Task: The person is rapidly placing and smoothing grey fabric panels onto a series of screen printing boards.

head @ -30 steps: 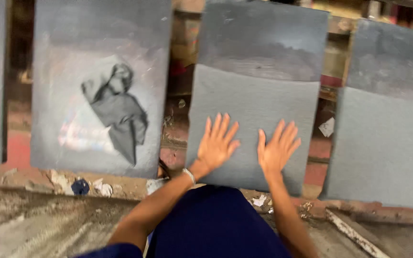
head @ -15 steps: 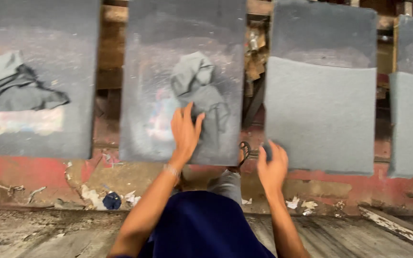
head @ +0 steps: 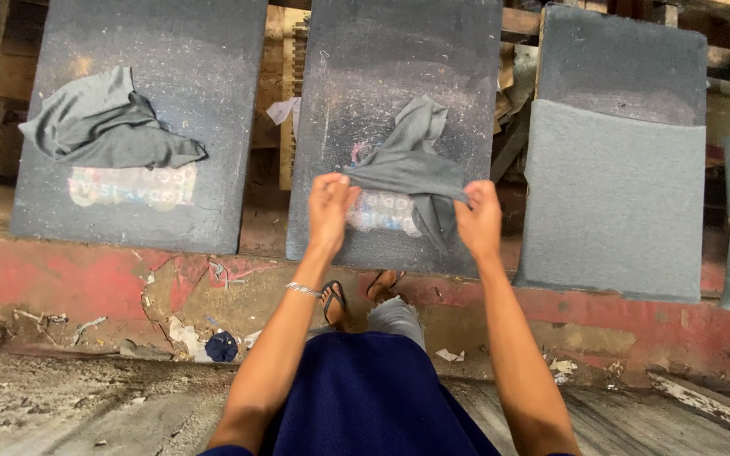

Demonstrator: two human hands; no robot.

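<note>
Both hands now pinch the grey garment (head: 411, 169) on the middle dark board (head: 399, 76); half a second ago only the left hand touched it and the right hung below the board's bottom edge. Left hand (head: 329, 203) is closed on the cloth's lower left corner, right hand (head: 479, 215) closed on its lower right corner, hands apart with the hem stretched taut between them. Garment sits in the lower half of the board, above the bottom edge, partly covering a faded multicolour print (head: 382, 211); its upper part is still bunched toward the board's centre. Silver bracelet (head: 303, 290) on the left wrist. Left-hand board (head: 137, 127) carries another crumpled grey garment (head: 103, 127) above a similar print, untouched. Right-hand board (head: 614, 194) has flat grey fabric over its lower part. The view has shifted right since earlier. Sandalled feet (head: 356, 295) show below the board, on a red-stained ledge (head: 86, 279).
</note>
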